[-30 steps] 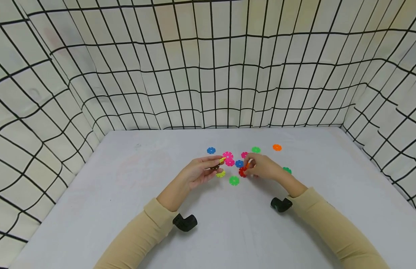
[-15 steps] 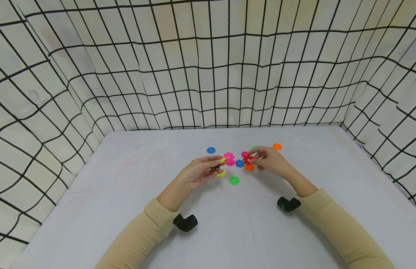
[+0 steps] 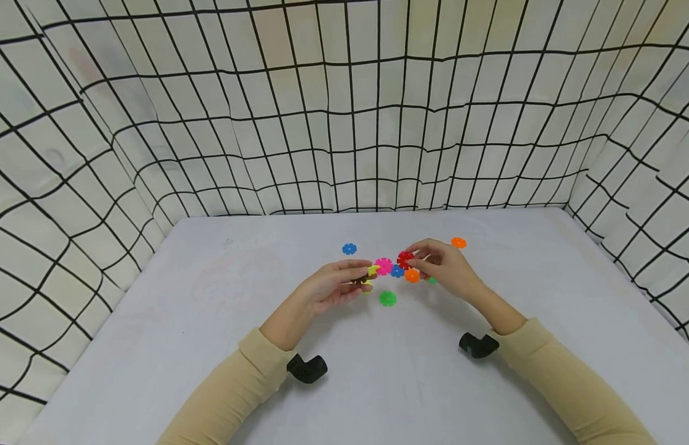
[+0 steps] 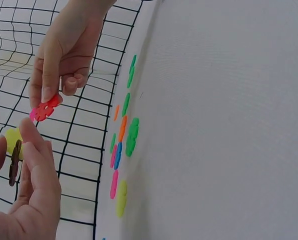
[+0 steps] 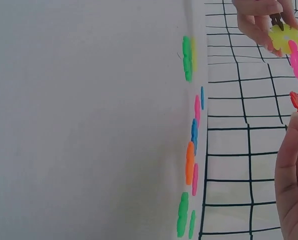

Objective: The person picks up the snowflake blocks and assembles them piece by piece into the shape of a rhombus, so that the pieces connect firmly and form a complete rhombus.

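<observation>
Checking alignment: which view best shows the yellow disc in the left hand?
Right wrist: the yellow disc shows most of its face. Head: small, partly covered by the left hand. Left wrist: partly behind the brown disc.

A green disc (image 3: 432, 280) shows only partly — the right hand (image 3: 449, 266) covers the rest.

Head camera faces forward, down — nearer, tilted wrist cameras share the red disc (image 4: 44, 111).

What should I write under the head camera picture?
Over a white table, the left hand holds a brown disc and a yellow disc while the right hand pinches a red disc.
</observation>
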A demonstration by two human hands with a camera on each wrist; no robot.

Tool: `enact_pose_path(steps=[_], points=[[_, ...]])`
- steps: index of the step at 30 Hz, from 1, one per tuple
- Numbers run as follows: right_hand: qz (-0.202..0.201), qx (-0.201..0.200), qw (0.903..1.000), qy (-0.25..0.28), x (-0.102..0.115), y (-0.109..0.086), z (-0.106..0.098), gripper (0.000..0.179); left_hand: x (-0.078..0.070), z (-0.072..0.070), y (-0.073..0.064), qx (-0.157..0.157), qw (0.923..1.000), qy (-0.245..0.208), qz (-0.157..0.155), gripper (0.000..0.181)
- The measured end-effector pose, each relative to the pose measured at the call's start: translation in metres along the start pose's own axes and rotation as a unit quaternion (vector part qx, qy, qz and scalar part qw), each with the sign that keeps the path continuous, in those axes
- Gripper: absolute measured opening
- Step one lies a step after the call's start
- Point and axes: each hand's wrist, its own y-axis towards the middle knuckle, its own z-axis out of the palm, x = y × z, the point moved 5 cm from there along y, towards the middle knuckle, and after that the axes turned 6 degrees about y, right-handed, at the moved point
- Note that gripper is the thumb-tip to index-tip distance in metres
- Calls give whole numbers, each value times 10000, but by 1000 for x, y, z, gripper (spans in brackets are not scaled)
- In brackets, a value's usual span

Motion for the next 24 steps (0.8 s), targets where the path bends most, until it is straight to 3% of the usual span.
enact_pose_path(steps=[9, 24], points=[[-337, -50, 9980, 532, 5, -3, 4, 24, 2, 2, 2, 76, 9999, 91, -29, 32], [174, -293, 9825, 1834, -3, -2, 10, 21, 2, 6, 1, 161, 9998, 151, 4, 33]])
